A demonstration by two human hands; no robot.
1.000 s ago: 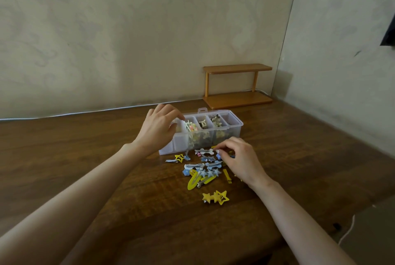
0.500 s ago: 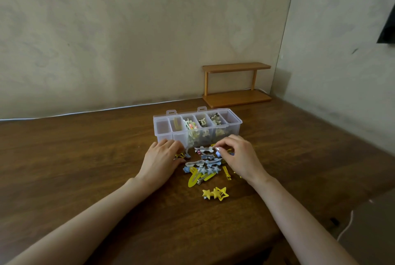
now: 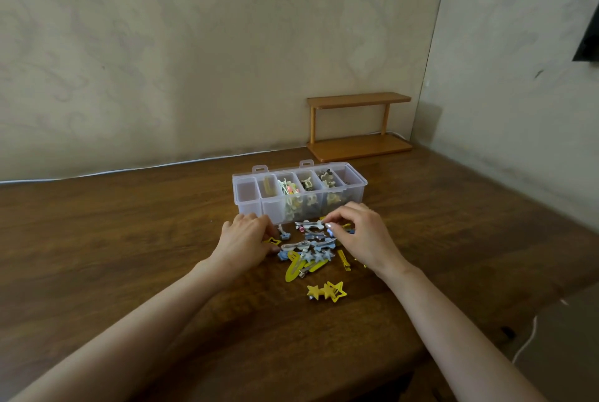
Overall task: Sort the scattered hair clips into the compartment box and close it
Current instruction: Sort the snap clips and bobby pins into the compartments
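Hair clips (image 3: 311, 249) unmoved, piled on table (image 3: 129, 239) at 6 o'clock of open compartment box (image 3: 299, 204). Left hand (image 3: 248, 241) dropped from box to pile's 9 o'clock, fingers around yellow star clip (image 3: 272, 242); grasp unclear. Right hand (image 3: 366, 239) still pinches blue clip (image 3: 331, 233) at 2 o'clock.

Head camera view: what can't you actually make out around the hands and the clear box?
All in the head view:
- Left hand: the back of the hand hides its fingertips, so whether it holds the yellow star clip cannot be told.
- Right hand: what it pinches, if anything, is too small and blurred.
- Compartment box: the contents of the far-right compartment are too small to tell.
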